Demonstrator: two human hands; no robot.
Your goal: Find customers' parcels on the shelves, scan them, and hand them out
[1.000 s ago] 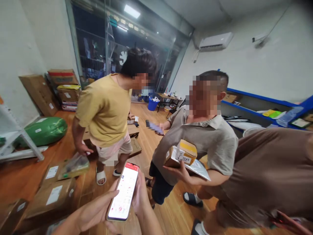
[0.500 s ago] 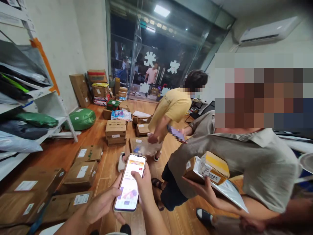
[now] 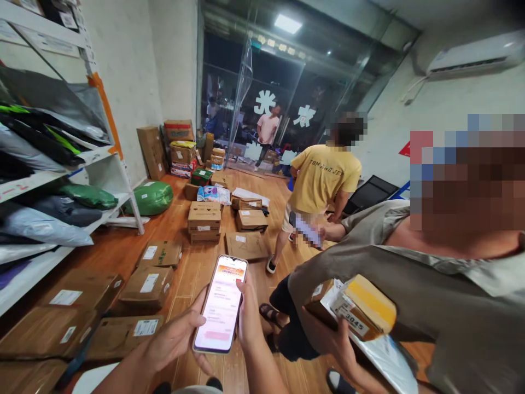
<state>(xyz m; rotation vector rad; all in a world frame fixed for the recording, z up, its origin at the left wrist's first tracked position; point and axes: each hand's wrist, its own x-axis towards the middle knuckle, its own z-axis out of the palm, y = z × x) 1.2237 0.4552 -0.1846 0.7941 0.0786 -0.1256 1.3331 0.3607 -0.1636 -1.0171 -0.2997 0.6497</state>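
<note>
Head view: your smartphone [image 3: 221, 306], its screen lit, is held tilted at lower centre, between your two hands. Your left hand [image 3: 178, 334] is partly curled round the phone's left side, thumb at the screen's edge; your right hand [image 3: 249, 314], likewise half closed, grips the opposite side, thumb at the screen's upper right. Beside you, at right, a co-worker [image 3: 353, 257] carries a yellow-taped carton [image 3: 371, 306] marked 3045 and a silver mailer [image 3: 385, 361]. Labelled cardboard boxes [image 3: 145, 287] lie on the wooden floor [image 3: 188, 273], near a white shelving rack [image 3: 24, 290].
</note>
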